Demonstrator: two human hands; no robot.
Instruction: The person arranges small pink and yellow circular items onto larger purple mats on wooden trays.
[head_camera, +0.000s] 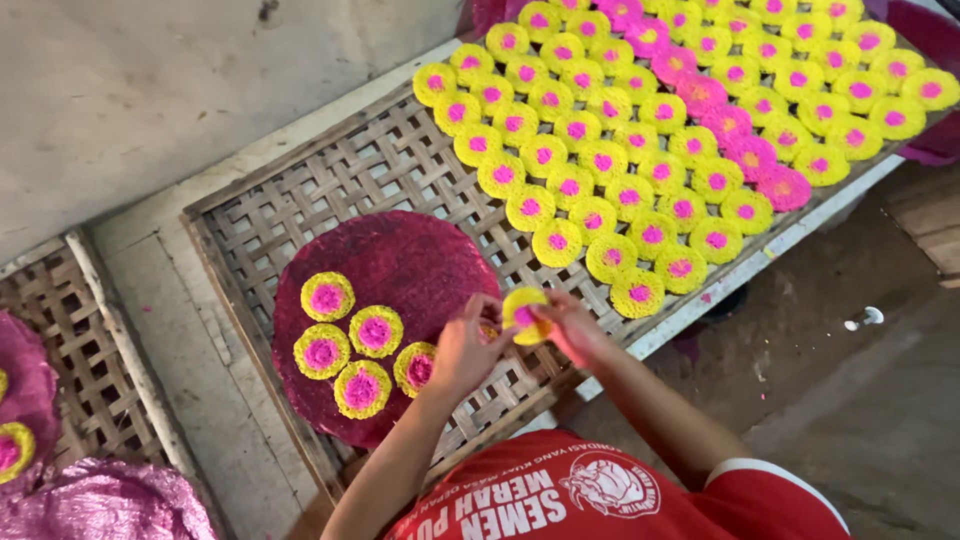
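Both my hands meet over the front edge of a woven bamboo rack (300, 190). Between them is a round yellow disc with a pink centre (525, 312). My right hand (572, 335) grips it from the right, and my left hand (465, 350) pinches its left edge. Just left of my hands lies a round magenta mat (400, 255) carrying several more yellow discs with pink centres (375, 330). Many of the same discs (600, 160) lie in diagonal rows on the rack's far right part, and a few of those are pink with yellow centres (750, 155).
A second woven rack (70, 330) sits at the left beyond a pale ledge (170, 300), with magenta mats (25, 390) and a shiny pink sack (110, 500). A grey wall (150, 80) is behind. Dark floor (850, 400) lies to the right.
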